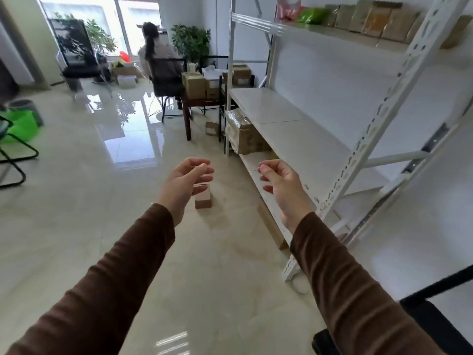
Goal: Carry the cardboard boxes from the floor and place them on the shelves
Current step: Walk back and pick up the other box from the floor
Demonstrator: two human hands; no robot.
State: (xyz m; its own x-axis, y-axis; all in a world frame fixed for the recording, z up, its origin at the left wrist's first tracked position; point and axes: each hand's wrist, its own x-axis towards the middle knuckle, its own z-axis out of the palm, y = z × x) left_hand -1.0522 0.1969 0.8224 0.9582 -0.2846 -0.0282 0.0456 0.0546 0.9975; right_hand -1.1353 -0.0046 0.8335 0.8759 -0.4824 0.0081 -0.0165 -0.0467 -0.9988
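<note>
so right now both our hands are up in front of us with nothing in them. left hand (183, 184) and right hand (280, 185) are apart from each other, palms roughly facing in, fingers loosely curled and empty. the thing we're after is the small cardboard box (203, 198) sitting on the shiny tiled floor (89, 201), partly hidden behind our left fingers, a little way out from the foot of the white shelves (294, 129).

our take on doing this bit well: walk up close first and squat instead of leaning from where we are, because the box is low and ahead of us. it looks light and small, so either one hand over the top or both hands on opposite sides should do, and we'd go for the sides since the hands are already spaced for that. keep it level when lifting.

the middle shelf board looks bare and is the easy drop spot. there's a bigger wrapped box (243, 131) lower down at the far end, and what might be another flat brown box under the bottom shelf near our right wrist, hard to tell from this angle. watch the slotted upright (378, 121) when swinging the box in.
</note>
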